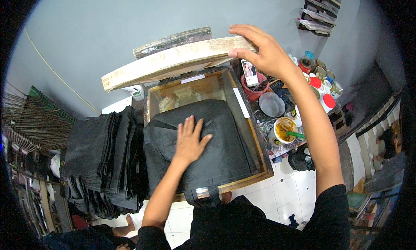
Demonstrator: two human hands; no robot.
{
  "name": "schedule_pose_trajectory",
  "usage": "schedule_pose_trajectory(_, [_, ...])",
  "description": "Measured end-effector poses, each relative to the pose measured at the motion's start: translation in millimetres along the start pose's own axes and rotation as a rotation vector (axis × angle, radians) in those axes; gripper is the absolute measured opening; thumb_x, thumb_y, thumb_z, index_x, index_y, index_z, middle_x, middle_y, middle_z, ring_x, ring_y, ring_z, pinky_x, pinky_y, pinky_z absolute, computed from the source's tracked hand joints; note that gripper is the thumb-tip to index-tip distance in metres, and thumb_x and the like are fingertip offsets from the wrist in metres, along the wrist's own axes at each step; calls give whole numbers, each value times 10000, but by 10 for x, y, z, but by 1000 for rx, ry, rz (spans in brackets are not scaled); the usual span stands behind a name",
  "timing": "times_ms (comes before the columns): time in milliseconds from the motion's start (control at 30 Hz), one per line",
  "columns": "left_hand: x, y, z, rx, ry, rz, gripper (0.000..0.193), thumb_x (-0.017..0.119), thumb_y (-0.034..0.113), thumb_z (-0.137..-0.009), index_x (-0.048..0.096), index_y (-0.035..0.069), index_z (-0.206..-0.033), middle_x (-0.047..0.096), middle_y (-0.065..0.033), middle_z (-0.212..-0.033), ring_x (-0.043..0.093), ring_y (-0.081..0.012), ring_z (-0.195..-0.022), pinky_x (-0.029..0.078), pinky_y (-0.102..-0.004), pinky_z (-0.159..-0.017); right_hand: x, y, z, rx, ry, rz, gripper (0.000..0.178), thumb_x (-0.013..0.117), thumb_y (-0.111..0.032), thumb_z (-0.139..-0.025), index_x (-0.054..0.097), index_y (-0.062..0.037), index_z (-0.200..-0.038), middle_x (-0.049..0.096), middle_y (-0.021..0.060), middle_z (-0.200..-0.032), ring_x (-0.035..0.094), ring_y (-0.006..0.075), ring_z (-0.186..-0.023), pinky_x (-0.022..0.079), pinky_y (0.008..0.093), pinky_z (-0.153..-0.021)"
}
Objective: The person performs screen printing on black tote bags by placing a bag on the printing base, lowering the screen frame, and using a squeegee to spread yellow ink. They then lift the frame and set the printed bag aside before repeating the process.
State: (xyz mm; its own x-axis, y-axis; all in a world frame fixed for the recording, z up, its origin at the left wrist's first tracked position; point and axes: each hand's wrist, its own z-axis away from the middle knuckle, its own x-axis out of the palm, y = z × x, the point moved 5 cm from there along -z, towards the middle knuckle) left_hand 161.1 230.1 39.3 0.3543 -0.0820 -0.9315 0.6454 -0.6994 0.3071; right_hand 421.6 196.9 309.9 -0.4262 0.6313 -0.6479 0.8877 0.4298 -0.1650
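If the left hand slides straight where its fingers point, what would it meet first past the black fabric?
Probably the yellowish pane beyond the black fabric; how high the pale wooden bar sits is unclear.

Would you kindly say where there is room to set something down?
Mostly bare floor tiles lie between the board and right sleeve; a narrow strip of board runs right of the black cloth. Crowded: the side table with its tubs, and the black pile at left.

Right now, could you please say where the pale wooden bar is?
In the head view, the pale wooden bar is upper left of centre, beyond the black fabric, its right end in the right hand.
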Motion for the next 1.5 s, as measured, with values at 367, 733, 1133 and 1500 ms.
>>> schedule_pose_trajectory(367, [743,135,-944,-87,-80,9,858,448,726,-950,355,180,-1605,188,-208,-1693,131,-370,-1579,23,-610,-1248,18,-43,-21,-51,-7,6,550,729,-438,-909,650,-19,-1257,657,187,-1292,604,376,-1215,477,439,-1044])
schedule_pose_trajectory(733, [866,153,-1442,-62,-120,-81,913,409,789,-918,320,216,-1623,141,-215,-1703,81,-367,-1588,-36,-634,-1232,6,-22,-25,-92,-8,-10,553,726,-444,-909,657,-2,-1233,671,194,-1243,618,374,-1176,488,440,-1015])
schedule_pose_trajectory(1133, [980,131,-1958,-103,-4,1,691,495,574,-999,448,159,-1549,298,-240,-1637,176,-413,-1551,87,-605,-1243,32,38,-81,-152,38,6,572,770,-450,-861,668,-6,-1208,688,176,-1198,644,358,-1120,512,434,-962])
schedule_pose_trajectory(1500, [954,-116,-2221,-253,-89,98,1161,602,778,-824,227,9,-1609,181,-250,-1674,70,-420,-1573,42,-622,-1243,41,119,-115,-184,38,-10,570,820,-361,-824,668,-7,-1244,687,175,-1230,648,353,-1161,507,414,-983])
